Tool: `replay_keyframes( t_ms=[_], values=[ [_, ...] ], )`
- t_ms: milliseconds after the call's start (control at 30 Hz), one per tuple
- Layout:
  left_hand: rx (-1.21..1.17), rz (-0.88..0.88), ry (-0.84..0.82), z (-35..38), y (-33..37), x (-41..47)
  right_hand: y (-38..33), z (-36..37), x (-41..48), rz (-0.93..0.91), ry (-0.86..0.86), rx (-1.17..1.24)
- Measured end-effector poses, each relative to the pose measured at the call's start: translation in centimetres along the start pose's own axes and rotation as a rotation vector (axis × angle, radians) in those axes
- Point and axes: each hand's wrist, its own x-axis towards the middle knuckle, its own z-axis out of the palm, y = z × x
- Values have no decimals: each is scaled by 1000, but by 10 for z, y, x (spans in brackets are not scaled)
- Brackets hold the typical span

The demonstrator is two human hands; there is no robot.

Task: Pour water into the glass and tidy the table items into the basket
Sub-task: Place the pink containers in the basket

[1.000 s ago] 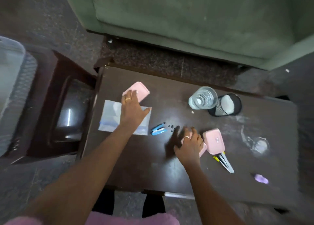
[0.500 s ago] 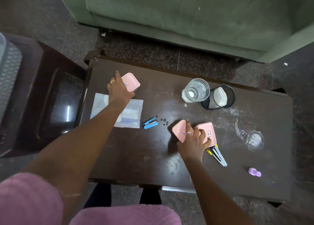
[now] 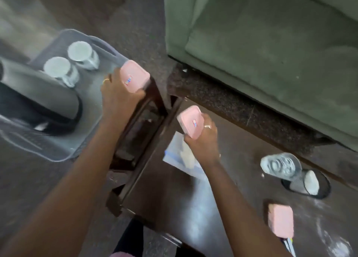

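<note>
Lifted, left hand (image 3: 118, 96) grips box (image 3: 135, 76) (right hand (image 3: 203, 141) too)

Motion blur is smearing the whole view, making the small labels on the upper pink box (image 3: 135, 76) in the left hand (image 3: 118, 95) and the middle pink box (image 3: 190, 121) in the right hand (image 3: 203, 140) unreadable. The basket (image 3: 48, 150) and the grey vessel (image 3: 38, 93) in it are running off the left edge. The right hand is covering part of the pale sheet (image 3: 178, 156), and the lower pink box (image 3: 280, 221) is hiding most of a tool (image 3: 288, 246) that the bottom edge is cutting off.
</note>
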Motion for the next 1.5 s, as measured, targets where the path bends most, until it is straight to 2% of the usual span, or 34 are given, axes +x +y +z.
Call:
replay_keyframes(
  t_ms=[67,200,333,433,500,567,767,933,1033,1133,1300,1400,1500],
  values=[
    [10,-89,19,-25,-30,24,-52,20,26,-127,-47,16],
    [51,-228,-112,-39,-77,62,-138,60,69,-298,-112,15],
    [86,-276,-245,-26,-91,76,-193,94,97,-353,-141,19],
    [85,-265,-218,-15,-96,78,-211,120,110,-392,-241,-170],
    [77,-269,-227,-7,-102,82,-211,135,117,-420,-284,-375],
    [164,-251,-275,-1,-109,84,-208,145,122,-410,-291,-509],
    [262,-240,-200,14,-114,83,-202,164,125,-411,-168,-731],
    [209,-271,-162,19,-118,85,-193,171,123,-378,-207,-817],
    [175,-264,-158,16,-118,84,-187,170,122,-376,-217,-802],
    [72,-215,-86,9,-110,75,-182,165,116,-397,-190,-716],
    [-109,-93,23,7,-68,27,-146,137,81,-464,-5,-496],
    [-148,50,-3,22,-35,-16,-105,110,50,-374,64,-394],
    [-179,119,-117,48,-10,-65,-58,84,14,-258,99,-374]
  ],
)
